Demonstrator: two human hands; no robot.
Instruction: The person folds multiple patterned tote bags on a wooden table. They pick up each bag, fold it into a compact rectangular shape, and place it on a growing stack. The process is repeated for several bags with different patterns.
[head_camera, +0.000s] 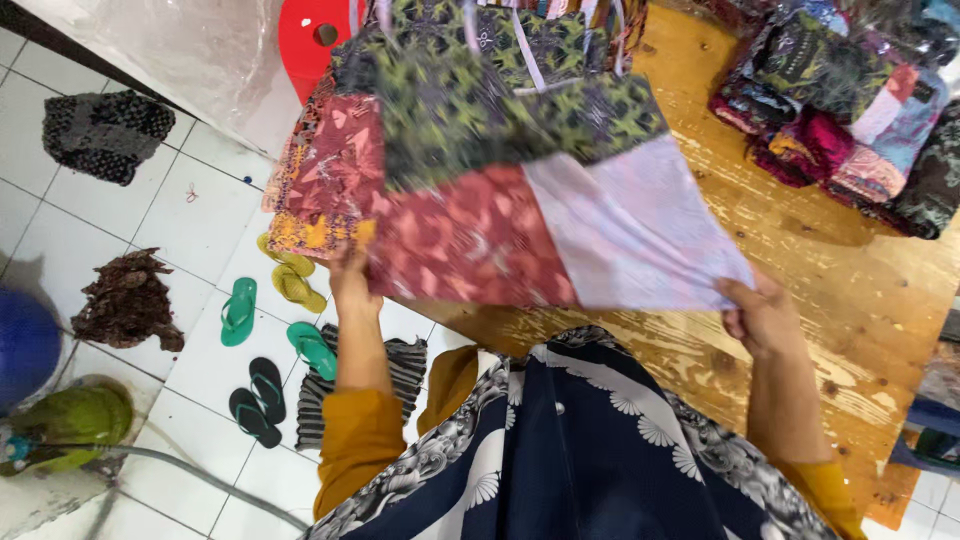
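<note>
I hold up a patchwork cloth (470, 190) made of green, red, orange and pale lilac panels, spread over the near edge of a wooden table (850, 290). My left hand (350, 275) grips the cloth's lower left edge under the red and orange patches. My right hand (760, 310) pinches its lower right corner at the lilac panel. White straps lie across the cloth's far end.
A pile of folded patterned fabrics (850, 110) sits at the table's far right. On the white tiled floor to the left lie green (238, 312), yellow (292, 280) and black sandals (258, 400), a striped mat, dark rags, a red stool (315, 40) and a hose.
</note>
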